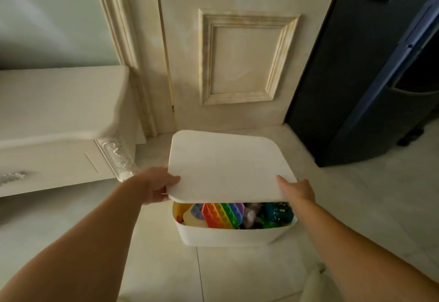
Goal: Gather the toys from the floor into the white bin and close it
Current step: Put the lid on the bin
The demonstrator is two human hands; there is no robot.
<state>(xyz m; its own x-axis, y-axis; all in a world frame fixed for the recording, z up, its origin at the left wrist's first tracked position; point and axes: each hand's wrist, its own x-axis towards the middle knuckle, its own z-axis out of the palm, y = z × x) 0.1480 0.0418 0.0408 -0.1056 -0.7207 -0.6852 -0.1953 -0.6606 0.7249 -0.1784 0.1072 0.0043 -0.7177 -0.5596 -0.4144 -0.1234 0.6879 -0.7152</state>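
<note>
A white bin (234, 236) stands on the tiled floor in front of me. Over it hangs its flat white lid (229, 166), tilted up at the near edge, so the front of the bin shows. My left hand (158, 187) grips the lid's near left corner. My right hand (297, 189) holds its near right corner. Inside the bin lie a rainbow pop-it toy (223, 215), a grey toy (251, 215), a dark green toy (276, 213) and a yellow piece (180, 210). The back of the bin is hidden by the lid.
A cream cabinet (59, 130) with carved trim stands to the left. A cream panelled door (240, 57) is straight behind the bin. A dark blue appliance (370, 69) stands at the right. Pale floor tiles (237, 275) lie around the bin.
</note>
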